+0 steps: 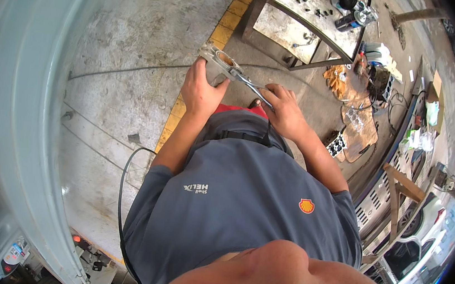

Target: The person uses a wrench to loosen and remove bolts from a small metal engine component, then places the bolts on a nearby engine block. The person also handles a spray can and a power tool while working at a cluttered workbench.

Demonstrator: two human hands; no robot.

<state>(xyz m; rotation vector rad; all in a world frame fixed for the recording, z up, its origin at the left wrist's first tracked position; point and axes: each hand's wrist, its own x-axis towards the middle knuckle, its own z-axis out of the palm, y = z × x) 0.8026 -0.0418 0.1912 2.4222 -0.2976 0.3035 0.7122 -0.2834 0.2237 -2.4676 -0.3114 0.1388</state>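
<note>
Your left hand (202, 93) grips the part (210, 55), at its fingertips, nearer than your right; pliers (248, 85) slant from the part's right end, down-right into your right hand (287, 114), fingers closed on handles; can't tell if the nose bites.

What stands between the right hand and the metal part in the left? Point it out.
Only the silver tool, held in the right hand, bridges the gap, its far end reaching the metal part. Nothing else visible stands in the way.
</note>
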